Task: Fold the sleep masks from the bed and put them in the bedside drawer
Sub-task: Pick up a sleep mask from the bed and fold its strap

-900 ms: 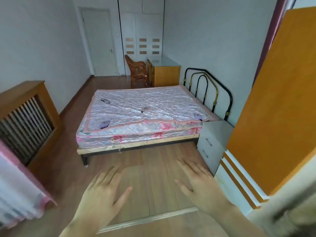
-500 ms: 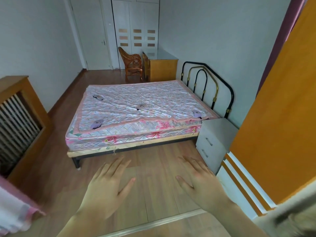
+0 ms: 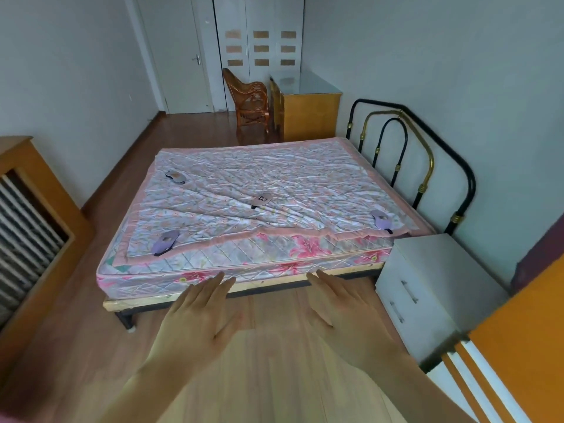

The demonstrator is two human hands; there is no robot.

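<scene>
Left hand (image 3: 195,325) and right hand (image 3: 351,319): fingers spread, empty, above floor near bed (image 3: 213,279). Four sleep masks (image 3: 261,200) lying apart on bed. Bedside drawer (image 3: 406,293) closed, right.

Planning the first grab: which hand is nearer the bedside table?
Right. The right hand hovers just left of the bedside table; the left hand is farther left, before the bed's middle.

Open floor (image 3: 274,377) lies between the viewer and the bed (image 3: 244,270). The bedside cabinet (image 3: 427,288) stands just beside the bed's right corner, drawers facing the floor. An orange panel (image 3: 518,331) crowds the right.
</scene>
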